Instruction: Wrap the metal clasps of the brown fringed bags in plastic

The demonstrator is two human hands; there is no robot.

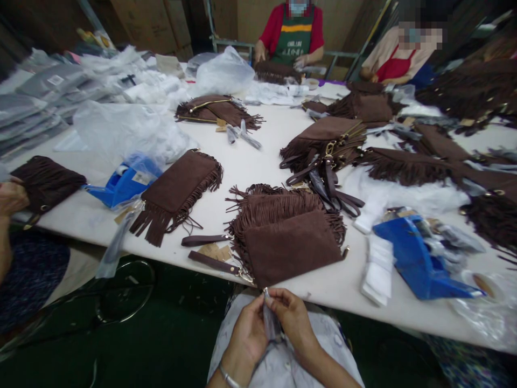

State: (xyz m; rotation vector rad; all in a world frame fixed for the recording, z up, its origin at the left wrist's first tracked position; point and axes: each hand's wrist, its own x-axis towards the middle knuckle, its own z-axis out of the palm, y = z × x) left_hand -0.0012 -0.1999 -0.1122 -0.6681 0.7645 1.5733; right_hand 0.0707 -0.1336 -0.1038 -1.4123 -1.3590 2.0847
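While pinched, packet stands between left hand and right hand.

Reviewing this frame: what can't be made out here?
Head view only.
1. The thin clear item pinched between left hand and right hand: fingers cover most, identity unclear.
2. The card tags beside the front fringed bag: print too small.
3. The co-worker's hand: cut off by the left edge.
4. The blue tray at right: contents blurred.

Our left hand and right hand pinch a small packet before the table; on it, a fringed bag lies ahead, a plastic tray to its right.
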